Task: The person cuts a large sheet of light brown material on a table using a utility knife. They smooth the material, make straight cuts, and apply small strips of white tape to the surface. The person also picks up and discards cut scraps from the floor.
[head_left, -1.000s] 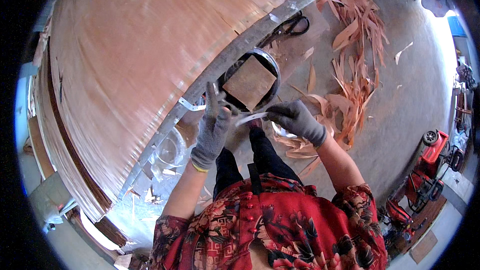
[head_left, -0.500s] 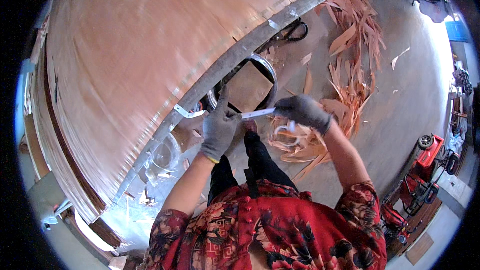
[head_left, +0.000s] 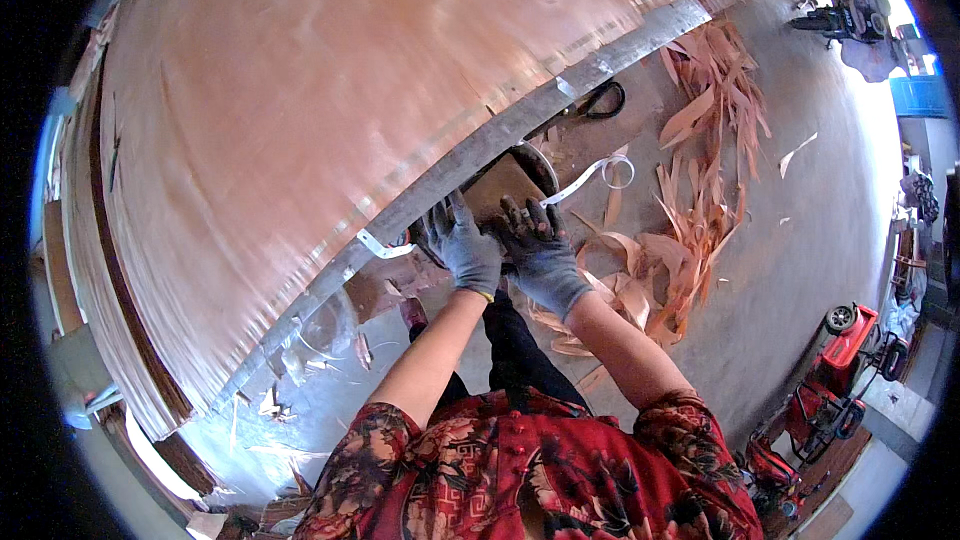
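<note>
A wide head-worn fisheye looks down from close above the red shirt (head_left: 545, 470).

The hands (head_left: 465, 255) hide the near side of the brown block (head_left: 507, 180). Right of it, the white tape (head_left: 575, 187) vanishes under fingers; beyond the block, the wood sheet (head_left: 350, 70) is cut off.

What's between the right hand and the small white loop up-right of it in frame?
In the head view, a narrow white strip spans the stretch from the right hand to the white loop.
</note>
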Demonstrator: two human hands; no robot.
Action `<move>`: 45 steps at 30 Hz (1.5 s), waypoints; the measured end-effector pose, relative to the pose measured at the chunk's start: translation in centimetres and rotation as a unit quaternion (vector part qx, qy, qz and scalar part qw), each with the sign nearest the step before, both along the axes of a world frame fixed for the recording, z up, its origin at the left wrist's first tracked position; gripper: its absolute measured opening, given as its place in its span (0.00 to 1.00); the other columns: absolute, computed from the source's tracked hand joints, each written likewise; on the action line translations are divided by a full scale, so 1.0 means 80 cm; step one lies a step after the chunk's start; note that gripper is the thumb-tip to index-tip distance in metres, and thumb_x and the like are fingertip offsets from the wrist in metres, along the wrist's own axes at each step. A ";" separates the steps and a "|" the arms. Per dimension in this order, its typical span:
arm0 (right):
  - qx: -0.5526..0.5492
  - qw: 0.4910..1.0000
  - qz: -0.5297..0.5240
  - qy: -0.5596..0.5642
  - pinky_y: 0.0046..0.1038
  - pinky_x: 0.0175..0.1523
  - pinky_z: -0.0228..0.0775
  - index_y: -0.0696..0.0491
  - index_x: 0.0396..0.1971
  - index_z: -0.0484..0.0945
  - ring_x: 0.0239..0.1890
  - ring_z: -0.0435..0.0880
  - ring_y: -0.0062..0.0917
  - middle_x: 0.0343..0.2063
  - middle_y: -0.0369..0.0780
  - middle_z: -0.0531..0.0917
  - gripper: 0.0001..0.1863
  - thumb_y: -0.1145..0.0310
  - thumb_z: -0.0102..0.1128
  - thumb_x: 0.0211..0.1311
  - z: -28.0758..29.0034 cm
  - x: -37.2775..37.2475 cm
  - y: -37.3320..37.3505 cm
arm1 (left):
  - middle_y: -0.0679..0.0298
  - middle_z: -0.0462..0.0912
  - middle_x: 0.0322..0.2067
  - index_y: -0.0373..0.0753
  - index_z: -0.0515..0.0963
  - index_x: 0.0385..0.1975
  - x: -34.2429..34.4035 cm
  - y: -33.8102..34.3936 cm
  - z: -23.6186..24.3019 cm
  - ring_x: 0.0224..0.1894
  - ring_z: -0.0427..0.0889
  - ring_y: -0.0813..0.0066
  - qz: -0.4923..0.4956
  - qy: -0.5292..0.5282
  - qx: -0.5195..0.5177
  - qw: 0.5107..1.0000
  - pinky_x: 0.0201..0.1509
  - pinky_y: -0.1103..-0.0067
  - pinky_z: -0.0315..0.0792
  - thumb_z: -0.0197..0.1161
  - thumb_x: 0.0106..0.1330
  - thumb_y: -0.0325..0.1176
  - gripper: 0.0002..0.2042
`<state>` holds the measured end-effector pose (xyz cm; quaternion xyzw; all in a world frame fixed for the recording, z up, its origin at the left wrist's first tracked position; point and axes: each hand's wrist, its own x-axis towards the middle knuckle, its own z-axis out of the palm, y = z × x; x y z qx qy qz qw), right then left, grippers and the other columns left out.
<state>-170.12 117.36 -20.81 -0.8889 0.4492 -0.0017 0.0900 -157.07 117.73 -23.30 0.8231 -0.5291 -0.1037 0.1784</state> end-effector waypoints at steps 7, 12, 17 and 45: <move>-0.017 1.000 0.018 -0.019 0.51 0.67 0.34 0.48 0.57 0.66 0.67 0.49 0.45 0.64 0.42 0.57 0.38 0.44 0.58 0.46 -0.013 -0.006 -0.013 | 0.43 0.66 0.56 0.34 0.59 0.60 0.037 0.066 0.076 0.56 0.66 0.45 0.006 0.185 -0.037 0.982 0.60 0.63 0.59 0.62 0.48 0.27 0.35; -0.009 0.999 0.015 -0.044 0.51 0.68 0.29 0.50 0.57 0.66 0.68 0.44 0.45 0.64 0.41 0.57 0.38 0.43 0.56 0.48 -0.022 -0.010 -0.008 | 0.47 0.75 0.42 0.33 0.59 0.62 0.150 0.308 0.107 0.42 0.76 0.68 0.222 0.253 -0.070 0.939 0.42 0.78 0.70 0.59 0.47 0.21 0.35; -0.011 0.996 0.077 0.044 0.52 0.68 0.30 0.61 0.56 0.65 0.67 0.47 0.48 0.65 0.47 0.56 0.39 0.44 0.51 0.54 -0.015 0.001 -0.005 | 0.51 0.78 0.34 0.37 0.56 0.64 0.248 0.552 0.152 0.33 0.78 0.56 0.375 -0.070 0.246 0.891 0.37 0.69 0.72 0.61 0.45 0.23 0.40; 0.585 0.732 0.341 -0.081 0.18 0.28 0.67 0.56 0.36 0.80 0.22 0.74 0.13 0.23 0.31 0.79 0.10 0.65 0.58 0.61 0.184 0.624 0.433 | 0.52 0.75 0.30 0.30 0.54 0.63 0.596 0.713 0.266 0.29 0.75 0.60 0.191 -0.087 -0.047 0.977 0.35 0.69 0.70 0.52 0.54 0.27 0.32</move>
